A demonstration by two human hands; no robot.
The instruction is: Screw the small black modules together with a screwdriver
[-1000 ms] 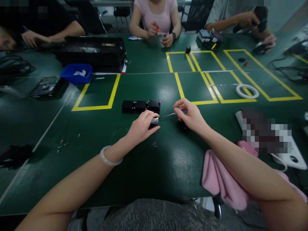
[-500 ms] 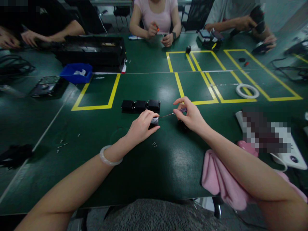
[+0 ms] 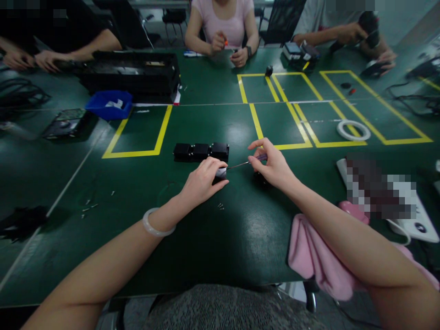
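My left hand [image 3: 205, 178] is wrapped round a small black block with a silvery face [image 3: 221, 173], low over the green table [image 3: 240, 256]. My right hand [image 3: 270, 166] pinches the dark handle of a thin screwdriver [image 3: 240, 164], whose tip meets the block's right side. Just beyond my left hand stand black blocks [image 3: 201, 151] in a row, with small screws at their ends. A dark object [image 3: 260, 178] lies partly hidden beneath my right hand. Several small screws [image 3: 220, 206] are on the table nearer to me, below the held block.
More loose screws [image 3: 90, 207] lie to the left. A blue bin [image 3: 109, 104] and a long black housing [image 3: 134, 75] stand at the back left. At right are a white tape ring [image 3: 353, 130], a pink cloth [image 3: 314, 252] and a white power strip [image 3: 421, 215]. People sit opposite.
Both my hands, the block and the screwdriver are in nearly the same place. At the far left, a person's hands have shifted slightly to the right.
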